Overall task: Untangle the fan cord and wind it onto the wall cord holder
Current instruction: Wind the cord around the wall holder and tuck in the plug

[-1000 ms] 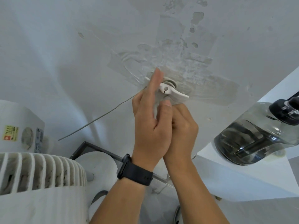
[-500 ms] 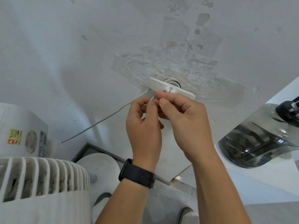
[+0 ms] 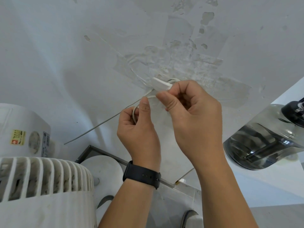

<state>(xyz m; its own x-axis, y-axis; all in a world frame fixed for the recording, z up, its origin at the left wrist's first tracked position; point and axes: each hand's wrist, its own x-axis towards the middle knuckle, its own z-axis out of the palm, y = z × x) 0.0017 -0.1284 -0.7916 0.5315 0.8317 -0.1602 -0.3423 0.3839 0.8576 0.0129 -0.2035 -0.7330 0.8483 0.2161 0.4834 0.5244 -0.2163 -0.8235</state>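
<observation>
A white cord holder (image 3: 160,84) sticks out from the patched white wall, with turns of cord behind its bar. The thin white fan cord (image 3: 134,113) loops just below it and runs on as a grey line down-left toward the fan. My left hand (image 3: 139,129), with a black watch on the wrist, pinches the loop between thumb and curled fingers. My right hand (image 3: 190,116) pinches the cord's upper part right under the holder, fingers curled. The white fan (image 3: 41,181) with its grille fills the lower left.
A smoky clear water jug (image 3: 263,139) with a black cap lies on a white shelf (image 3: 263,186) at the right. The fan's white motor housing (image 3: 21,130) with a yellow sticker sits at the left. A round white base (image 3: 102,167) and a dark metal frame lie below my hands.
Both hands have dropped from the holder and drawn apart slightly. A loop of cord has opened between them, and my right hand has come out from behind my left.
</observation>
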